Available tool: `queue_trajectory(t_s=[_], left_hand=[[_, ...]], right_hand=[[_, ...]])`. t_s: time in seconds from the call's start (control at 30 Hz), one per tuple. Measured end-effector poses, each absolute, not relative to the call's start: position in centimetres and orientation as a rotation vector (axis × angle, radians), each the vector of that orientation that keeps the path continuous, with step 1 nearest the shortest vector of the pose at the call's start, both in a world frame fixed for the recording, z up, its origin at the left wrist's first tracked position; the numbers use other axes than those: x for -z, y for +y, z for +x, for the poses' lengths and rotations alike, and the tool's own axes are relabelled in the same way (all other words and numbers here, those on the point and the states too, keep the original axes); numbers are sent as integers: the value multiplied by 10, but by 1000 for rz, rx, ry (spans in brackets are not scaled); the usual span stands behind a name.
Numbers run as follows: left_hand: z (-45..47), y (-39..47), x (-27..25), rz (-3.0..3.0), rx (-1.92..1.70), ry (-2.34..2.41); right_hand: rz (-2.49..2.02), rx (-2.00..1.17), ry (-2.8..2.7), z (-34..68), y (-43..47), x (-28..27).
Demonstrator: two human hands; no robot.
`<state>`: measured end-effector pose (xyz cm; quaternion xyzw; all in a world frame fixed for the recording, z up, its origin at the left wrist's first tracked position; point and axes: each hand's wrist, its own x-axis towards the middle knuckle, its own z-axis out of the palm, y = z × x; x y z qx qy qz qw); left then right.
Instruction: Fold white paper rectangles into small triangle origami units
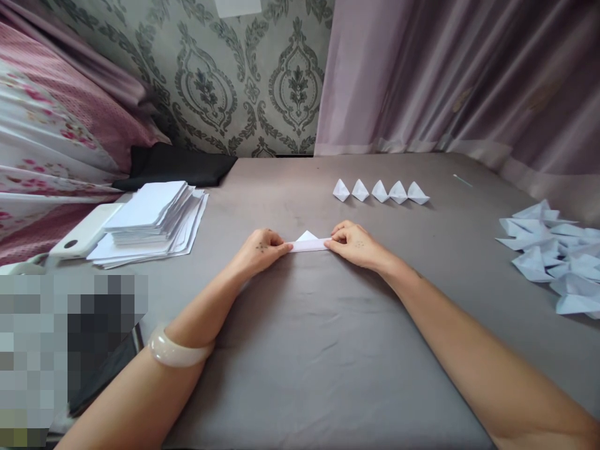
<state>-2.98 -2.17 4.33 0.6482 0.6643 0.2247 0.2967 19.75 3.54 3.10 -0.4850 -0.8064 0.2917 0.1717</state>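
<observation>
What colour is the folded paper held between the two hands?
The folded paper is white; it shows in the head view, the only one.

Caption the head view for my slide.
Left hand and right hand pinch folded white paper before five pointed white paper shapes in a row.

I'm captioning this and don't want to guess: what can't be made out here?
All in the head view:
Folded paper: its ends, covered by the left hand and right hand.
Paper pile: full extent, cut off by the right edge; overlaps hide the count.
Sheet stack: sheets too thin to count.
Pale rectangle: cut off by the top edge.
Lower-left area: masked by pixelation.
Thin item toward back right: too small to identify.
</observation>
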Motion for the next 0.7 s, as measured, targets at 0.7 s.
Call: queue_trajectory(t_s=[0.7], left_hand=[[-38, -17, -44, 1655, -549, 1718]], right_hand=[[-1372, -866, -2346, 197, 41, -36]])
